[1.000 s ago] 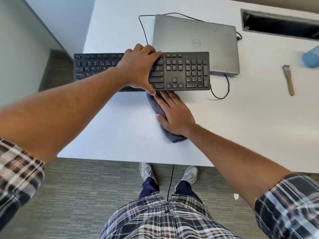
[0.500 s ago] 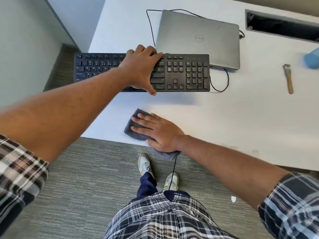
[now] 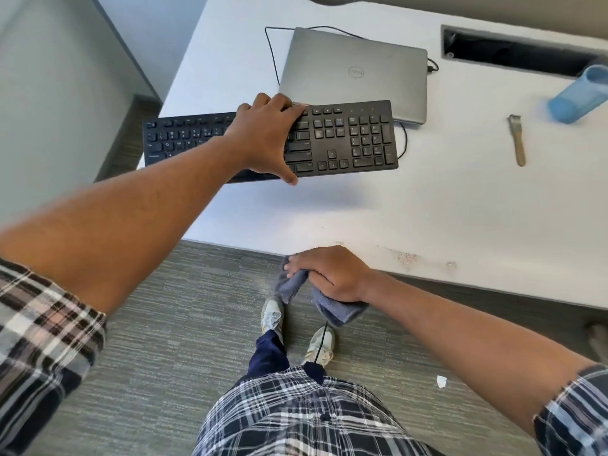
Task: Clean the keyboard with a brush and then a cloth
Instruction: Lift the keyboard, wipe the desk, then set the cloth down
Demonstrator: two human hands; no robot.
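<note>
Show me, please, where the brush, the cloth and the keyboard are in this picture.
brush [image 3: 517,139]: head view, on its wooden handle.
cloth [image 3: 339,311]: head view, on the fold hanging below the hand.
keyboard [image 3: 348,139]: head view, on the right-hand keys.

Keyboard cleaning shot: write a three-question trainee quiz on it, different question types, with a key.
1. True or false: the brush lies on the desk, in neither hand.
2. Which hand grips the grey cloth? A) left hand B) right hand C) neither
3. Fill in: the left hand holds the ____, in front of the closed laptop.

Key: 1 true; 2 B; 3 keyboard.
</note>
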